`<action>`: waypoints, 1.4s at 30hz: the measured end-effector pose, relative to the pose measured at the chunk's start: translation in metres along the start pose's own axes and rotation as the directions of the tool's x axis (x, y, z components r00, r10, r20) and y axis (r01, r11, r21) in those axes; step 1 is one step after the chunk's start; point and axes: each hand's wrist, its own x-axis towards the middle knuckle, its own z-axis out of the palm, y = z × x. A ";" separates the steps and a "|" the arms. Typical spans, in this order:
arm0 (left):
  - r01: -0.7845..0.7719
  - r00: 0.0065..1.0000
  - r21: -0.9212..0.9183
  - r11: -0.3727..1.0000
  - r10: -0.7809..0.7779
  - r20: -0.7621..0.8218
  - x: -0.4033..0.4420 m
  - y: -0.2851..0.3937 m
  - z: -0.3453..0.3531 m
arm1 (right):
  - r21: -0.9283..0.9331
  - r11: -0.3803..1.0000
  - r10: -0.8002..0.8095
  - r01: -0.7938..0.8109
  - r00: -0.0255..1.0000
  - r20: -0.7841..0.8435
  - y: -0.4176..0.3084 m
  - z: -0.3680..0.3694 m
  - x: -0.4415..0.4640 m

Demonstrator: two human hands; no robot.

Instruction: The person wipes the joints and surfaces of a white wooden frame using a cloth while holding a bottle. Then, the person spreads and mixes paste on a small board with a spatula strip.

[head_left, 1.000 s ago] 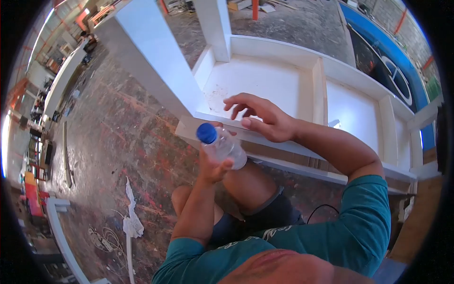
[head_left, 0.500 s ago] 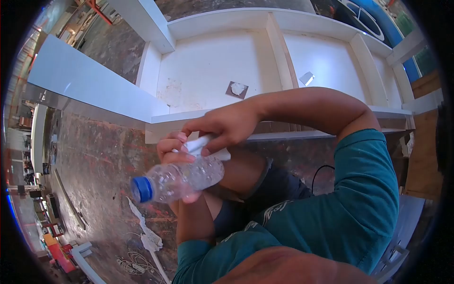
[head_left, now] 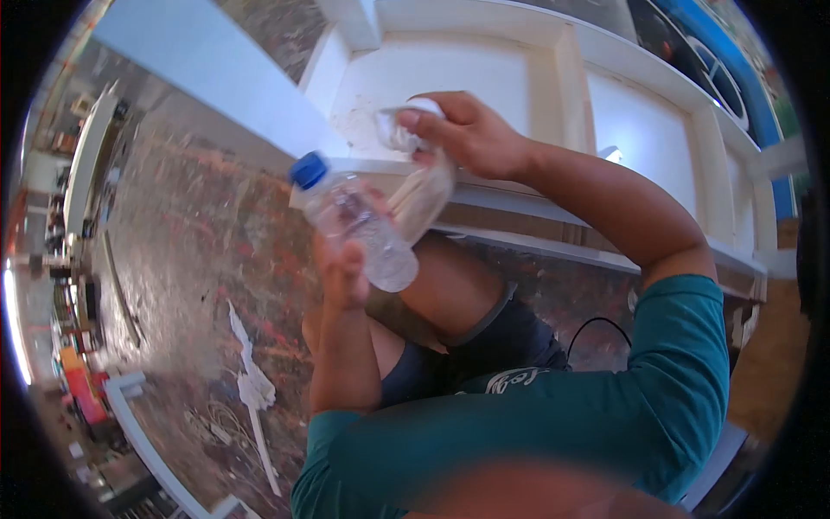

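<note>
Evidently the left hand [head_left: 339, 270]'s fingers clasp a clear blue-capped plastic bottle [head_left: 370, 233], the right hand [head_left: 471, 137]'s pinch crumpled whitish cloth-like material [head_left: 397, 135], and brown specks [head_left: 353, 123] remain on white board [head_left: 475, 67] to their left.

The shirt [head_left: 588, 424] bears white lettering [head_left: 512, 381] — not readable.

Head-worn view, forward and down

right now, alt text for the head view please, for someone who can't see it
A person's left hand holds a blue-capped bottle; the right hand grips what looks like a crumpled white cloth. A white unit lies beyond.
</note>
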 end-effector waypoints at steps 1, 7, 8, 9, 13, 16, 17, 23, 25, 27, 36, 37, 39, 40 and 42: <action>0.027 0.998 0.031 0.999 -0.029 0.054 0.001 0.004 0.005 | -0.033 0.999 0.019 -0.020 1.000 -0.017 -0.002 0.003 0.001; 0.163 0.975 0.167 0.972 -0.185 0.126 -0.006 -0.005 0.016 | -0.104 0.993 -0.058 0.058 0.998 -0.003 0.006 0.006 0.000; 0.181 0.972 0.185 0.966 -0.204 0.116 -0.006 -0.007 0.016 | -0.056 0.997 -0.050 0.050 0.999 0.002 0.005 0.008 -0.001; 0.191 0.971 0.186 0.964 -0.214 0.109 -0.006 -0.009 0.016 | -0.006 0.999 -0.043 0.043 0.999 0.006 0.004 0.009 -0.001; 0.219 0.970 0.177 0.959 -0.235 0.070 -0.004 -0.010 0.020 | -0.057 0.996 -0.059 0.065 0.992 0.115 0.007 0.006 -0.005; 0.226 0.967 0.160 0.961 -0.241 0.082 -0.004 -0.011 0.021 | -0.064 0.996 -0.049 0.058 0.991 0.127 0.009 0.006 -0.005; 0.226 0.966 0.156 0.962 -0.242 0.092 -0.004 -0.011 0.021 | -0.051 0.996 -0.063 0.069 0.991 0.117 0.010 0.007 -0.005; 0.286 0.937 0.091 0.954 -0.298 0.182 -0.002 -0.007 0.023 | -0.096 0.988 -0.114 0.120 0.991 0.070 0.023 0.003 0.004; 0.334 0.918 0.050 0.941 -0.336 0.211 -0.001 -0.004 0.023 | -0.141 0.982 -0.125 0.130 0.991 0.043 0.026 0.003 0.007; 0.372 0.906 0.020 0.928 -0.368 0.207 -0.003 -0.003 0.023 | -0.205 0.971 -0.119 0.120 0.993 0.017 0.029 0.001 0.009; 0.540 0.838 -0.235 0.808 -0.491 0.239 -0.002 0.006 0.020 | -0.296 0.954 -0.078 0.053 0.994 -0.072 0.026 -0.001 0.011; 0.545 0.836 -0.251 0.800 -0.496 0.234 -0.002 0.006 0.019 | -0.303 0.951 -0.078 0.052 0.994 -0.076 0.026 -0.001 0.011; 0.555 0.831 -0.279 0.784 -0.509 0.225 -0.002 0.006 0.018 | -0.306 0.950 -0.094 0.066 0.993 -0.077 0.030 -0.001 0.012; 0.558 0.829 -0.292 0.776 -0.515 0.218 -0.002 0.006 0.019 | -0.308 0.949 -0.102 0.073 0.992 -0.077 0.031 -0.002 0.013; 0.564 0.826 -0.301 0.769 -0.524 0.207 -0.003 0.007 0.019 | -0.298 0.952 -0.107 0.075 0.990 -0.092 0.032 -0.002 0.014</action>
